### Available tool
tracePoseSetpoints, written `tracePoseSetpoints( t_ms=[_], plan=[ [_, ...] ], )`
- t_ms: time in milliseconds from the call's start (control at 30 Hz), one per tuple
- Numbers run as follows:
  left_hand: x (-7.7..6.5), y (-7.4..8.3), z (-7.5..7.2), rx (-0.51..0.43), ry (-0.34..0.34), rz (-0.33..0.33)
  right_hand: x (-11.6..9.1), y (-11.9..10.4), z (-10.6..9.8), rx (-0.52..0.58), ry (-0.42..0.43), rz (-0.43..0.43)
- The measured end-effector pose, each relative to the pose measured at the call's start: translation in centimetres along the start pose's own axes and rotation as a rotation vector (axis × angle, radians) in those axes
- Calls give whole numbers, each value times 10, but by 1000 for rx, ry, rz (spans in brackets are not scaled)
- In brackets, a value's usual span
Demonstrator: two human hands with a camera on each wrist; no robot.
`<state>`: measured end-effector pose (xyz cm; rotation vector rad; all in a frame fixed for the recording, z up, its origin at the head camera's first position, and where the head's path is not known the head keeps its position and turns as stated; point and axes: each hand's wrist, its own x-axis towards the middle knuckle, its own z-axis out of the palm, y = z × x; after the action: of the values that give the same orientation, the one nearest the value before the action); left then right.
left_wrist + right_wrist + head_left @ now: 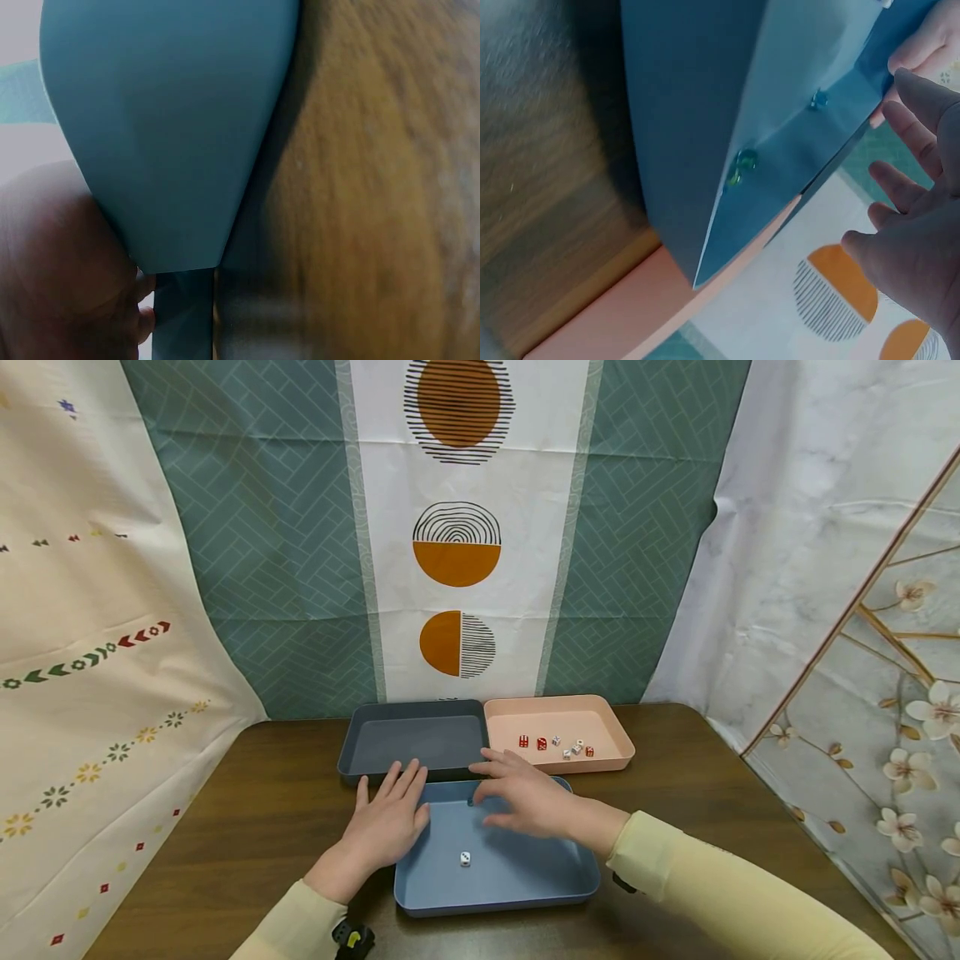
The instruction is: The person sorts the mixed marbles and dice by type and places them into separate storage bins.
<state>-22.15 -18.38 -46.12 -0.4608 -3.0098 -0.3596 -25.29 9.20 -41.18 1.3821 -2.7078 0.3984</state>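
Note:
My left hand (388, 823) lies with its fingers straight at the left rim of a light blue tray (517, 881). The tray's outer wall fills much of the left wrist view. Above the tray's far right part hovers my right hand (525, 795), fingers loosely spread and holding nothing. A white die (465, 858) with black pips lies on the tray floor, nearer to me. Along the far wall, the right wrist view shows a small clear blue piece (820, 99) and clear green pieces (746, 159). In the head view my right hand hides the green pieces.
Behind the blue tray stand a dark navy tray (420, 735) at left and a pink tray (600, 727) at right. Several red dice (542, 744) and white dice (577, 748) lie in the pink one. All stand on a brown wooden table (247, 827), with patterned cloths hanging around.

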Motion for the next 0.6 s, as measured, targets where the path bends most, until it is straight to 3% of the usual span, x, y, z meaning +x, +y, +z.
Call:
tracePoseSetpoints(
  t_ms=[600],
  plan=[
    [0, 0, 0, 10, -11, -1, 4, -19, 19, -1, -101, -47]
  ],
)
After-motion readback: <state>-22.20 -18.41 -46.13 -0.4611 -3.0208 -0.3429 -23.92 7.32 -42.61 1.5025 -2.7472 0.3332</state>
